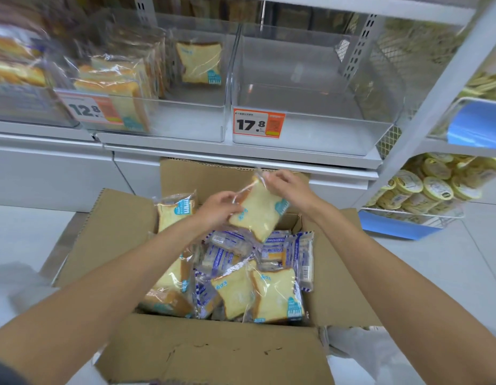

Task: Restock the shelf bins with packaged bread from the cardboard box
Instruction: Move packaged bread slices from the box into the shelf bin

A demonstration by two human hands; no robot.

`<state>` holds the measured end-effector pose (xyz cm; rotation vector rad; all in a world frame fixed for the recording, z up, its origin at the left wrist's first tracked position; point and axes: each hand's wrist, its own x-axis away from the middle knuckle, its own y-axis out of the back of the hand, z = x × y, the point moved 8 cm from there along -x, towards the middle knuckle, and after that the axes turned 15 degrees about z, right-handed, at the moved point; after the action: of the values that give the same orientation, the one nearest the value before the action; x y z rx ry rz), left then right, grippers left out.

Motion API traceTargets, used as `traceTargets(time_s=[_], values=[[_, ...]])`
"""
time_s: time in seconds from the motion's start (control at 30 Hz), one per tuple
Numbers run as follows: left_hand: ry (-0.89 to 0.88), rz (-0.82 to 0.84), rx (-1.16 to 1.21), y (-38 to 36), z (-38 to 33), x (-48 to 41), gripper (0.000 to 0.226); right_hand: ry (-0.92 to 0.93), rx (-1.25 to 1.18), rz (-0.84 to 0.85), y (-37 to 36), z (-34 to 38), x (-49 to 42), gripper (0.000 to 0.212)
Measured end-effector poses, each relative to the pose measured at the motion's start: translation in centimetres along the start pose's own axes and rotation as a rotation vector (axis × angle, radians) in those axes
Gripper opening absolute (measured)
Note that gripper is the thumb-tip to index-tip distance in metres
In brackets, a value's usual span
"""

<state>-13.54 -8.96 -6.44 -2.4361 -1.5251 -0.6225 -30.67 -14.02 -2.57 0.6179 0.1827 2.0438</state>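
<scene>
Both hands hold one packaged bread slice above the open cardboard box. My left hand grips the pack's left edge; my right hand pinches its clear top corner. Several more bread packs and blue-striped packs lie loose in the box. On the shelf, the clear bin tagged 17.8 has nothing in it. The bin tagged 12.8 holds one pack upright at the back and more packs on its left.
Box flaps stand open toward the shelf and toward me. A white shelf ledge runs just beyond the box. At right, wire baskets hold yellow round packages above a blue base. Pale floor tiles surround the box.
</scene>
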Motion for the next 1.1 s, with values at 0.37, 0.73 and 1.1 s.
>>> traceTargets(time_s=[0.37, 0.73, 1.1], values=[[0.013, 0.178, 0.230, 2.9, -0.9, 2.7, 0.016, -0.100, -0.062, 0.225, -1.2, -0.5, 0.2, 0.072], [0.058, -0.071, 0.329, 4.9, 3.3, 5.2, 0.021, -0.153, -0.052, 0.359, -6.7, -4.0, 1.5, 0.074], [0.016, -0.178, 0.430, 10.3, 7.0, 8.7, 0.007, -0.180, 0.639, 0.544, -16.1, -8.6, -1.0, 0.023]])
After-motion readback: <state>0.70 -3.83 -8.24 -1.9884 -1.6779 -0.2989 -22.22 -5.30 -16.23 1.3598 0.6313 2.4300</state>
